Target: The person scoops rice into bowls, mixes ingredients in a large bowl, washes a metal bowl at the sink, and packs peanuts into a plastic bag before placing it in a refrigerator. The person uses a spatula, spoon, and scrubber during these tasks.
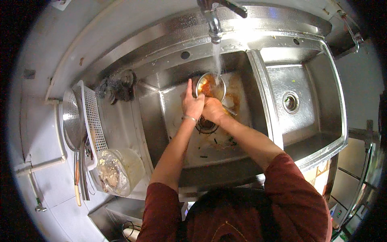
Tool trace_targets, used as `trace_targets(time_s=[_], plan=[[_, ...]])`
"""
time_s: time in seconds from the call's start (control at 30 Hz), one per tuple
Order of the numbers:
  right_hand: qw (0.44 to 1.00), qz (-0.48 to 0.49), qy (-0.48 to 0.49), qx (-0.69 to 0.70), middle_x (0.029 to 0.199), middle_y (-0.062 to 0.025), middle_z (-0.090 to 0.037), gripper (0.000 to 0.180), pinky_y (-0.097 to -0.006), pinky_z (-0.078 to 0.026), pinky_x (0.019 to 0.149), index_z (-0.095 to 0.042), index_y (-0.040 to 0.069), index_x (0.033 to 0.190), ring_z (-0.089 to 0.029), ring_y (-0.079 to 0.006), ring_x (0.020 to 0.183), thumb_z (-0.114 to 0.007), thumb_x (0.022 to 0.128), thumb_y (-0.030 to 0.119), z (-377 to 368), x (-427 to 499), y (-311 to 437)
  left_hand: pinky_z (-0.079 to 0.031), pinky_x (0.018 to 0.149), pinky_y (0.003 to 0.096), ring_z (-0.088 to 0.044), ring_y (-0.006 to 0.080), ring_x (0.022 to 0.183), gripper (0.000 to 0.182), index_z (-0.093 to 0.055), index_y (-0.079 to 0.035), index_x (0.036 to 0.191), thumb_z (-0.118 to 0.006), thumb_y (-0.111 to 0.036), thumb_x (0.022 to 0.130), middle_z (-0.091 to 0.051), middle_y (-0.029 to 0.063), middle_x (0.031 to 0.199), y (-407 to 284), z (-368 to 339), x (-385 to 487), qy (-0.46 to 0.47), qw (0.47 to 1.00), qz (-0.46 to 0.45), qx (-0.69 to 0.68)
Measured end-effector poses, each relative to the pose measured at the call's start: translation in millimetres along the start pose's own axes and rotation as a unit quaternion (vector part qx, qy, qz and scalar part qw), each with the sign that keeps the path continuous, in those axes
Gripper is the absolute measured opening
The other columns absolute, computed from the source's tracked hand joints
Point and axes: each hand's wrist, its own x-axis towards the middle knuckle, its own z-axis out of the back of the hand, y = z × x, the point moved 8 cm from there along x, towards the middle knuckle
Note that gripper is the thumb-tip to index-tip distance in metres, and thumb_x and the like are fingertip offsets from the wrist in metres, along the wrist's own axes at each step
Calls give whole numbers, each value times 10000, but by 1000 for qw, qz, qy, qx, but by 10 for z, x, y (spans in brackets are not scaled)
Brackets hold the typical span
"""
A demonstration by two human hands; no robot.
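Note:
Water runs from the metal faucet [215,28] into a round metal bowl [220,87], which has reddish-orange residue inside and sits low in the left basin of the steel sink [175,121]. My left hand [193,103] is at the bowl's near left side, index finger stretched out past the rim. Close against it, my right hand [213,109] is at the bowl's near edge, its fingers mostly hidden. A thin, shiny item [230,110] shows beside my right hand. Below both hands lies the drain [207,125], with dark green scraps on the basin floor.
On the left ledge are metal scouring pads [116,87], a white perforated plastic basket [98,121] and a clear plastic container [130,169] with food scraps. A large strainer [72,121] hangs farther left. A divider [266,90] separates the second basin [302,121], at right.

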Motion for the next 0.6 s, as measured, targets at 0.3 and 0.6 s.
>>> trace_targets(time_s=[0.3,0.6], plan=[[950,202,-53,-233,991,-168,-716,185,-441,-501,857,-688,75,994,-667,-334,985,-636,841,164,202,-309,78,-357,1111,397,-414,391,1353,939,-264,-103,1535,-664,-478,772,-409,282,1463,-148,-217,487,205,975,33,83],[979,122,92,-134,1212,-177,-639,437,-410,-470,930,-612,137,1259,-616,-334,1097,-610,832,231,-130,-153,211,-449,1022,408,-544,334,1230,860,-347,-69,1498,-721,-301,759,-511,236,1374,446,-174,498,163,956,90,-227]])
